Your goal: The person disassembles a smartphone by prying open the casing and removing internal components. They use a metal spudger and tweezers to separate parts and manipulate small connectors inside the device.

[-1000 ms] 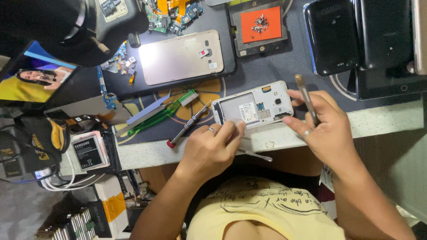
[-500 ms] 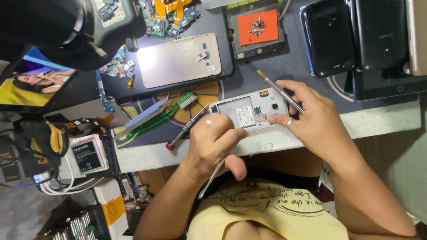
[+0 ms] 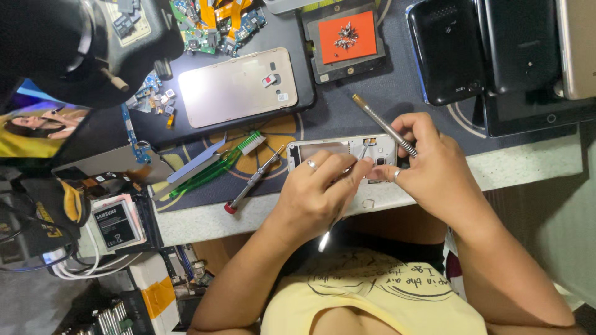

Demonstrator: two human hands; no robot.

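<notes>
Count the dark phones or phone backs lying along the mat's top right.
2 clearly: a glossy black phone back left, a matte black one beside it. More may lie hidden beyond the frame.

One opened white phone frame [image 3: 338, 152] lies near; one gold phone back cover [image 3: 239, 87] lies far left. Two black phones [image 3: 444, 53] [image 3: 521, 43] sit far right. One green-handled brush [image 3: 214, 167], one red-tipped screwdriver [image 3: 251, 183].

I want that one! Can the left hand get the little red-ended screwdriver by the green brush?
Probably yes: the screwdriver lies uncovered on the mat right beside the left hand. That hand is busy though, pinching a thin metal tool over the opened phone.
</notes>
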